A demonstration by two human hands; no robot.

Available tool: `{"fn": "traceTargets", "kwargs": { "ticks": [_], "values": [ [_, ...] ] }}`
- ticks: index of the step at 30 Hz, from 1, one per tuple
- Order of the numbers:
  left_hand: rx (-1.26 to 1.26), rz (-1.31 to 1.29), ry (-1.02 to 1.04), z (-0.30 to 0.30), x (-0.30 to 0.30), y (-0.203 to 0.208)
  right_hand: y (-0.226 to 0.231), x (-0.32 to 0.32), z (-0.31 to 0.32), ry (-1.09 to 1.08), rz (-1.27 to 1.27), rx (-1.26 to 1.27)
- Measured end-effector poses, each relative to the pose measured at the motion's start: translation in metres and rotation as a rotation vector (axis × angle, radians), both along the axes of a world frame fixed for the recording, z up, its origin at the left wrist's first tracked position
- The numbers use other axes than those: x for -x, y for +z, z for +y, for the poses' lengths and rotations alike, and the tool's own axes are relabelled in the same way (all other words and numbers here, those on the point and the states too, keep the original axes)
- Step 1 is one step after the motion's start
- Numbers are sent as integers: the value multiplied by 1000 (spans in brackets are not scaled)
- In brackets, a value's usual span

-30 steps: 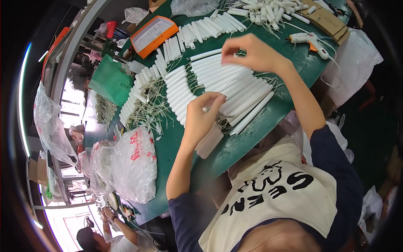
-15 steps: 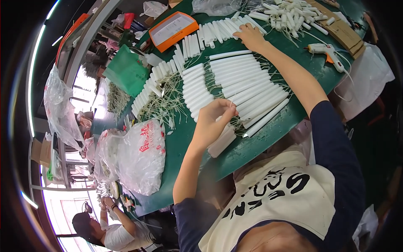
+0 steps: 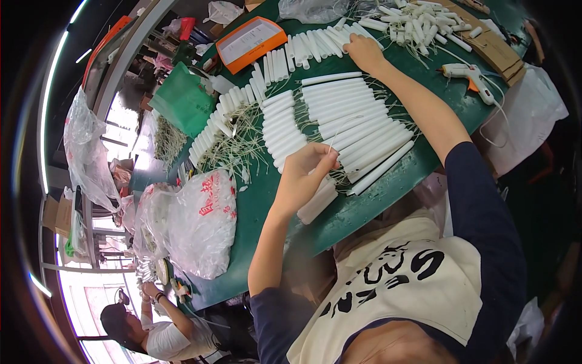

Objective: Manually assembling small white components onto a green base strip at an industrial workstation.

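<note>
My left hand, near the table's front edge, is closed in a pinch on a thin pale cord. The cord stands up from my fingertips toward rows of white tubes with cord ends sticking out. Beneath this hand lies a pale block-like piece. My right hand reaches to the far side, its fingers bent down at the end of a row of loose white tubes. What its fingertips grip, if anything, is hidden. Another neat stack of white tubes lies left of the larger one.
An orange box and a green bag stand at the back left. Nearer lies a clear plastic bag. A white glue gun, its cable, and a pile of tubes occupy the right. Another person works at lower left.
My right hand has shifted slightly right along the far row, its fingers drawn in more. My left hand keeps its pinch, and the cord now shows longer above it.
</note>
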State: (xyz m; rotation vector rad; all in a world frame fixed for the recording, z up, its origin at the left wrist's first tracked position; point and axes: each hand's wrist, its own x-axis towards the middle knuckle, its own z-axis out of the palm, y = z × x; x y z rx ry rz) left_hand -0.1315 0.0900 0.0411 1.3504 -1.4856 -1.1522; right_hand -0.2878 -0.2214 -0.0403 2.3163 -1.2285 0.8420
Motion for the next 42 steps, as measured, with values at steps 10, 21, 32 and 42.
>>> {"fn": "traceTargets", "kwargs": {
  "ticks": [10,21,32,42],
  "values": [
    [64,27,57,-5,0,-8,79,31,40,365,-1040,-69],
    [134,129,151,-21,17,-6,108,89,163,710,-501,-945],
    [195,88,198,-16,16,-7,83,101,172,648,-210,-934],
    [210,91,213,-19,11,-11,84,98,176,689,-268,-988]
  ]
}}
